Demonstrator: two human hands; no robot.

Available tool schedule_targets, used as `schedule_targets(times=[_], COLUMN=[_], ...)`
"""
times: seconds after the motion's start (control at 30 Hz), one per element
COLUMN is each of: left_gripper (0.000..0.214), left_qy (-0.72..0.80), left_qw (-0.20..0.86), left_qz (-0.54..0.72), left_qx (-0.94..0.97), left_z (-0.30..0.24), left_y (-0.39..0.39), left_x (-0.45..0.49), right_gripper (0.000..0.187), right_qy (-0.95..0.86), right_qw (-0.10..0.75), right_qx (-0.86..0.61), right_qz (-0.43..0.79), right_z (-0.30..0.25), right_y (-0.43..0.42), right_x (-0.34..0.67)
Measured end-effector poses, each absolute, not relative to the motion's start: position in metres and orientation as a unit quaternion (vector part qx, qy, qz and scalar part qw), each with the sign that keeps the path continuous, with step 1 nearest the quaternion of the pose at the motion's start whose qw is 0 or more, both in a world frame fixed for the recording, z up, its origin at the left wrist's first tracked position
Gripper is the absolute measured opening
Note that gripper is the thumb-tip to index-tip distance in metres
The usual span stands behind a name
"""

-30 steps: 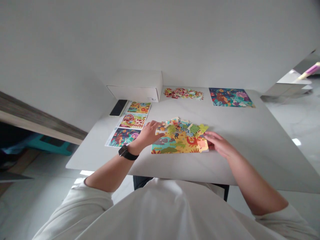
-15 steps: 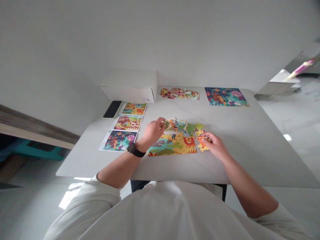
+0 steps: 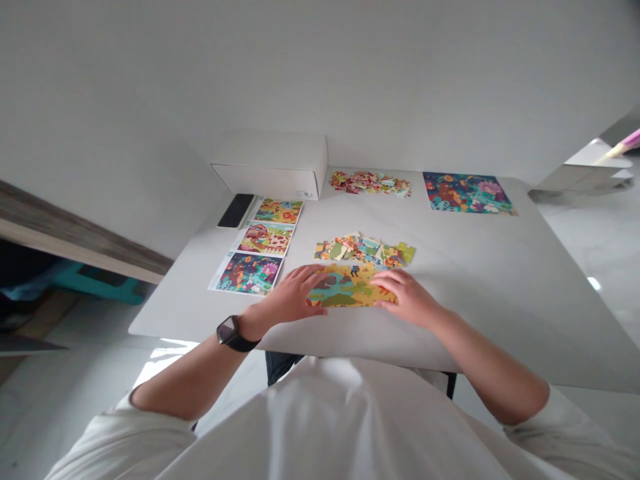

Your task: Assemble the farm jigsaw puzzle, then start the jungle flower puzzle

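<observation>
Both of my hands lie flat on an assembled section of a colourful jigsaw puzzle [image 3: 347, 287], which shows animals on yellow and teal ground. My left hand [image 3: 295, 293] rests on its left end and my right hand [image 3: 407, 298] on its right end. Neither hand holds a separate piece, and together they hide the section's ends. Just beyond it lies a loose heap of puzzle pieces [image 3: 363, 250], not touching my fingers.
Several picture sheets [image 3: 265, 239] lie left of the puzzle, near a black phone [image 3: 236, 211] and a white box [image 3: 270, 167]. Reddish pieces [image 3: 370, 183] and a finished puzzle [image 3: 465, 193] lie at the far side of the white table [image 3: 500, 300].
Both hands have moved from pinching at the pieces to lying flat on the assembled section. That section has shifted toward me, and a gap now separates it from the loose heap.
</observation>
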State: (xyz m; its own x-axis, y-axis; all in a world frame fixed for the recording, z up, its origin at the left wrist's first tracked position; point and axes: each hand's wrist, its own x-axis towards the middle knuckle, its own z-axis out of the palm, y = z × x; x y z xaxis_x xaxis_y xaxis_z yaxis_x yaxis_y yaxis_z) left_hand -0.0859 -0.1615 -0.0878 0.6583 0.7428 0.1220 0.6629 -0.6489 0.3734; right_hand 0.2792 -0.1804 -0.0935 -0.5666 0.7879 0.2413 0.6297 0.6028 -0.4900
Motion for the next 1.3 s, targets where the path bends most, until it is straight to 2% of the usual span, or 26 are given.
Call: schedule_targets(times=[0.07, 0.2, 0.3, 0.5, 0.7, 0.93, 1.13, 1.3], left_gripper=[0.085, 0.059, 0.044, 0.032, 0.035, 0.041, 0.033, 0.028], left_qy=[0.402, 0.38, 0.348, 0.341, 0.381, 0.348, 0.351, 0.353], left_qw=[0.131, 0.114, 0.102, 0.091, 0.095, 0.109, 0.108, 0.143], left_qz=[0.118, 0.123, 0.139, 0.158, 0.175, 0.142, 0.143, 0.166], left_qx=[0.899, 0.91, 0.922, 0.922, 0.903, 0.92, 0.919, 0.91], left_z=[-0.094, -0.096, -0.095, -0.095, -0.098, -0.1, -0.098, -0.091], left_y=[-0.17, -0.166, -0.16, -0.157, -0.156, -0.154, -0.157, -0.157], left_x=[-0.087, -0.087, -0.088, -0.089, -0.09, -0.093, -0.09, -0.088], right_gripper=[0.046, 0.052, 0.046, 0.028, 0.032, 0.029, 0.045, 0.051], right_qy=[-0.891, -0.906, -0.916, -0.919, -0.897, -0.905, -0.864, -0.88], right_qw=[0.188, 0.17, 0.163, 0.164, 0.183, 0.184, 0.255, 0.198], right_qx=[-0.38, -0.37, -0.354, -0.352, -0.399, -0.376, -0.431, -0.43], right_qz=[0.16, 0.113, 0.092, 0.066, 0.044, 0.08, 0.047, 0.038], right_z=[-0.1, -0.106, -0.103, -0.1, -0.101, -0.105, -0.086, -0.093], right_y=[-0.182, -0.175, -0.17, -0.174, -0.166, -0.156, -0.141, -0.138], right_x=[0.265, 0.249, 0.245, 0.235, 0.231, 0.237, 0.249, 0.257])
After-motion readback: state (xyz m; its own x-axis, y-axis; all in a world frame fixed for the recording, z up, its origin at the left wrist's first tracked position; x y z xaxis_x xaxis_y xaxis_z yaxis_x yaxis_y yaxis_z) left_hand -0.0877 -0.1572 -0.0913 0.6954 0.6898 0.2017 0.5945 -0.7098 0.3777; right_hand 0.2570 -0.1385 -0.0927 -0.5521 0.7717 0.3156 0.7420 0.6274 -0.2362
